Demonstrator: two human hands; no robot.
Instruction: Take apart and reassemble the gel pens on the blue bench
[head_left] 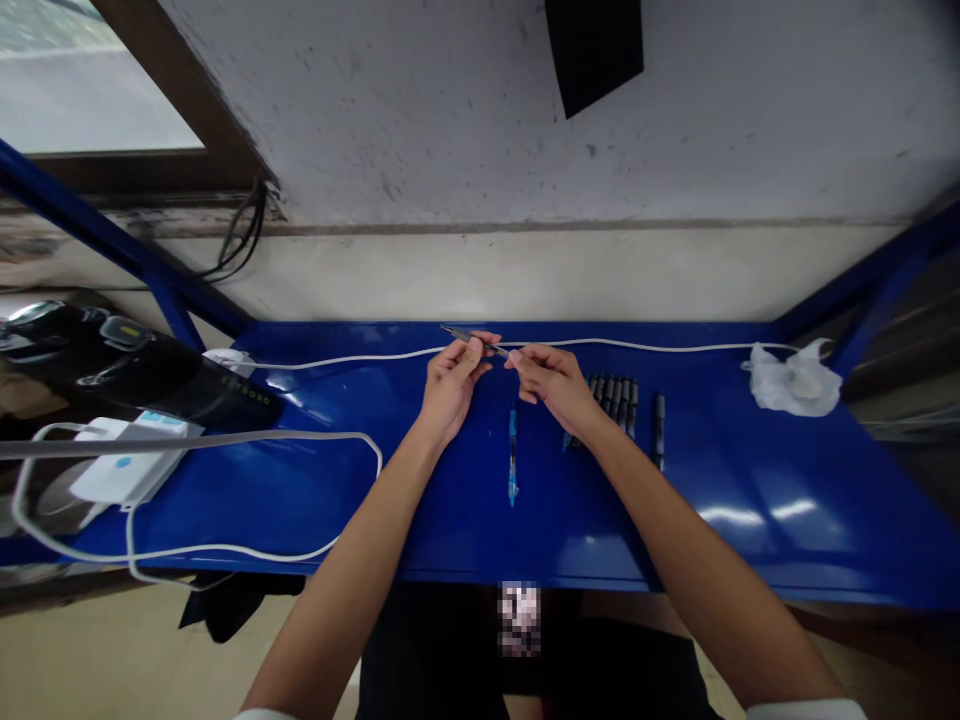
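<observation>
My left hand (453, 380) pinches a dark, slim pen (457, 333) above the back of the blue table. The pen slants down to the right, and my right hand (551, 378) has its fingertips closed on that end. A light blue pen (512, 455) lies upright in view on the table below and between my hands. Several dark pens (622, 402) lie side by side, partly hidden behind my right hand and forearm. Just right of them is one separate dark pen (659, 430).
On the blue table (735, 450), a white cable (637, 346) runs along the back and a crumpled plastic bag (795, 380) sits at the right. At the left are a black cylindrical object (180, 375), a white power adapter (135, 465) and looping cables.
</observation>
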